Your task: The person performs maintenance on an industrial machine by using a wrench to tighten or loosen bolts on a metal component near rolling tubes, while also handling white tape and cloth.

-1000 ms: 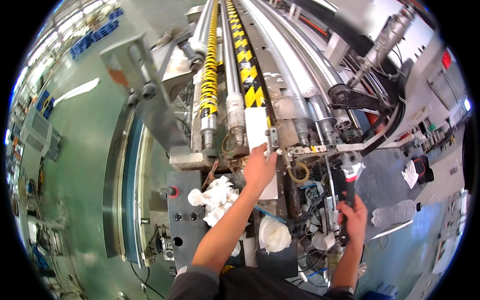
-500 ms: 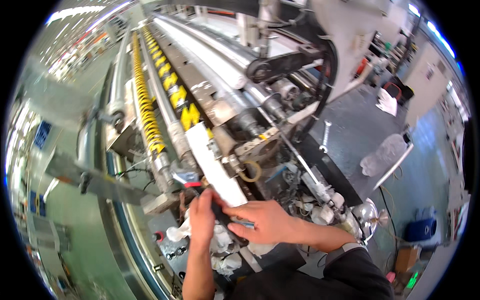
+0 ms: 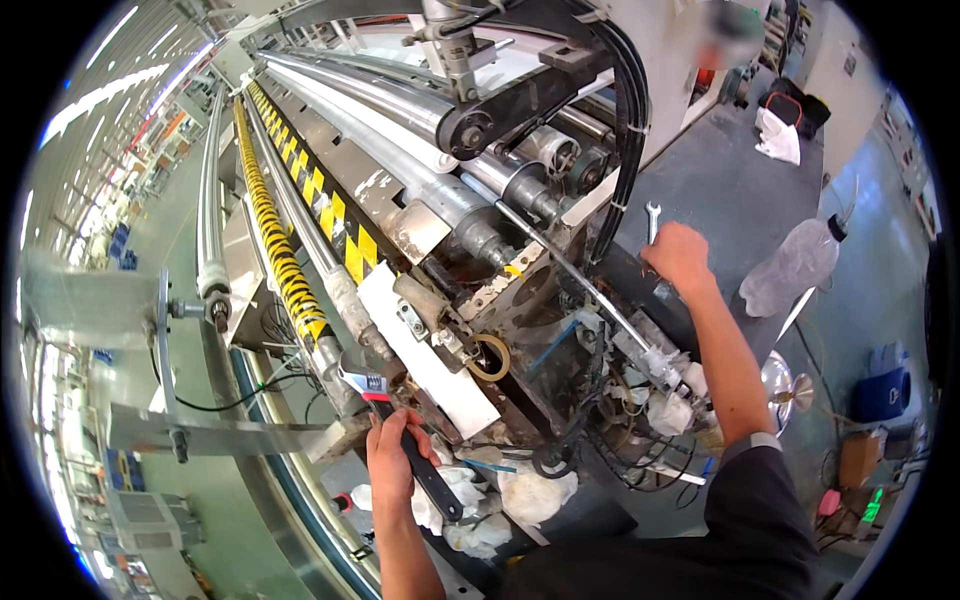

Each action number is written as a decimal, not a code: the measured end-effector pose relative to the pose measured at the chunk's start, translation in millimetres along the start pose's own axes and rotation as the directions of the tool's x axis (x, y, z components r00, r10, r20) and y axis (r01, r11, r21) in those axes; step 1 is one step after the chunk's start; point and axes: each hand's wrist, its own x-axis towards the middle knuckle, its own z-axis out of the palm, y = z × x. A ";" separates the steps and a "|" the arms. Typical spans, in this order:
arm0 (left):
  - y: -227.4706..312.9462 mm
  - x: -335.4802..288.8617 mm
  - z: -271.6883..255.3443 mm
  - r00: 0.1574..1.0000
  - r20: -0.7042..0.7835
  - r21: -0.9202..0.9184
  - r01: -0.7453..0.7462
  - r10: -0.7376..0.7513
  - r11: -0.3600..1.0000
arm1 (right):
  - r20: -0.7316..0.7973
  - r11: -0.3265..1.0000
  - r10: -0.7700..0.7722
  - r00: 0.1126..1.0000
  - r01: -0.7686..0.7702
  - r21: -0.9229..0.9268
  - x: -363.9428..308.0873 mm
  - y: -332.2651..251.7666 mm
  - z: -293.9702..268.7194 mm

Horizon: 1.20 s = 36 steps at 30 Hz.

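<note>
My left hand [image 3: 395, 460] is closed around the black handle of an adjustable wrench [image 3: 425, 475]. The wrench's silver jaws [image 3: 357, 378] point up and left, close to the end of a roller. Farther right, my right hand [image 3: 682, 255] is over a silver spanner [image 3: 653, 218] on the dark flat surface. Its fingers are curled round the spanner's middle, and the open jaw sticks out above them. A white flat bar [image 3: 425, 350] lies slantwise on the machine, ahead of my left hand. Next to it rests a tan ring [image 3: 488, 358], like a tape roll.
Long metal rollers [image 3: 400, 190] and a yellow-black striped roller [image 3: 275, 240] run off to the far left. Crumpled white rags [image 3: 480, 535] and cables lie below. A clear plastic bottle [image 3: 795, 265] and a black bag [image 3: 800, 105] are on the right. A blue bin [image 3: 880, 390] stands on the floor.
My right hand has left the adjustable wrench and moved up and right to the spanner. My left hand keeps hold of the adjustable wrench. The view has shifted.
</note>
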 end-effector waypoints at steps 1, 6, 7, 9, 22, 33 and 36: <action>-0.1 1.2 -2.1 1.000 -0.009 0.005 0.003 -0.003 1.000 | -0.009 1.000 -0.001 1.000 0.001 -0.030 6.7 -1.8 1.5; -2.3 4.5 -8.4 0.999 -0.034 0.041 0.006 -0.005 0.999 | -0.212 0.999 -0.043 0.976 0.037 -0.032 18.9 11.0 13.8; -4.6 6.3 -7.8 0.999 -0.039 0.038 0.010 -0.009 0.999 | -0.149 0.997 -0.064 0.987 0.055 -0.062 19.5 9.8 3.5; -6.2 10.3 -0.8 0.998 -0.052 0.053 0.027 -0.024 0.998 | -0.112 0.992 -0.063 0.992 0.050 -0.117 21.6 13.2 6.6; -20.5 35.2 15.4 0.993 -0.059 0.137 0.107 -0.100 0.985 | 0.219 0.730 -0.471 0.855 0.238 0.641 -86.4 -49.3 49.6; -14.4 58.6 29.2 0.995 -0.072 0.196 0.082 -0.069 0.977 | 0.112 0.606 -0.766 0.633 0.652 0.457 -48.2 -193.9 122.4; -18.1 59.8 28.8 0.994 -0.067 0.207 0.095 -0.083 0.974 | 0.146 0.344 -0.939 0.312 0.867 0.361 -30.2 -196.0 135.1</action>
